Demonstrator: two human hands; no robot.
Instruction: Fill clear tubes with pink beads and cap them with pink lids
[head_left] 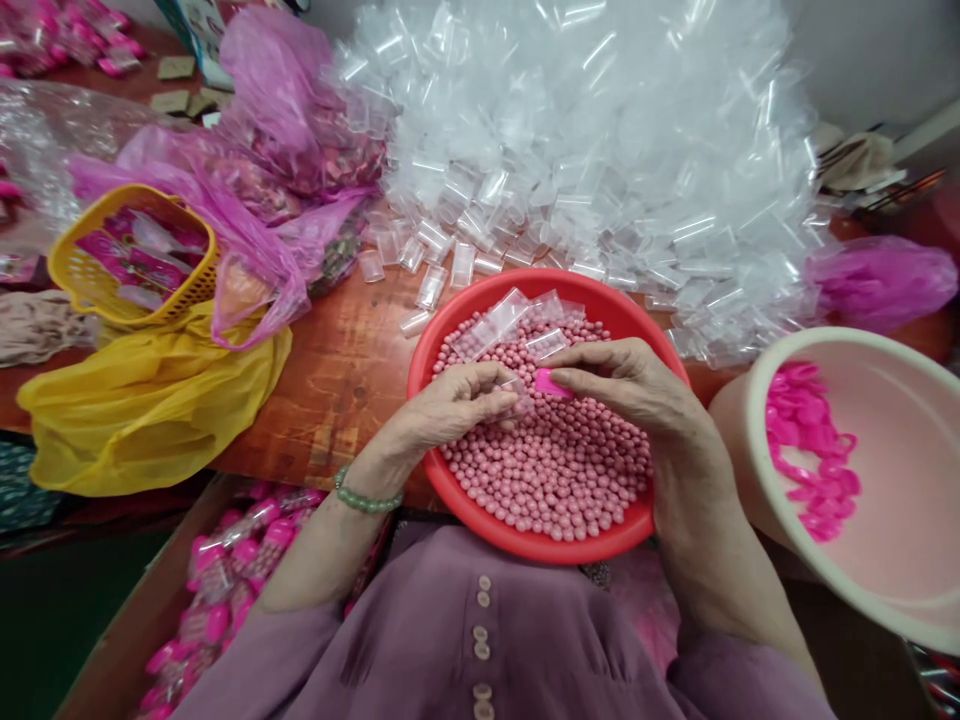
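Note:
Above a red basin (536, 550) of pink beads (540, 470), my two hands are close together. My left hand (469, 400), with a green bead bracelet (367, 498) on its wrist, is closed around a small clear plastic container (517, 398). What is inside that container is hard to make out. My right hand (619, 380) pinches a bright pink plastic cap (551, 383), just right of the container and apart from it. Several more clear containers (506, 312) lie on the beads at the far side of the basin.
A big heap of clear containers (585, 140) covers the table behind the basin. At right stands a white bucket (892, 340) with pink pieces (814, 450). A yellow basket (135, 255), a yellow bag (157, 400) and pink bags (277, 80) lie left; filled pink-capped containers (225, 580) are below.

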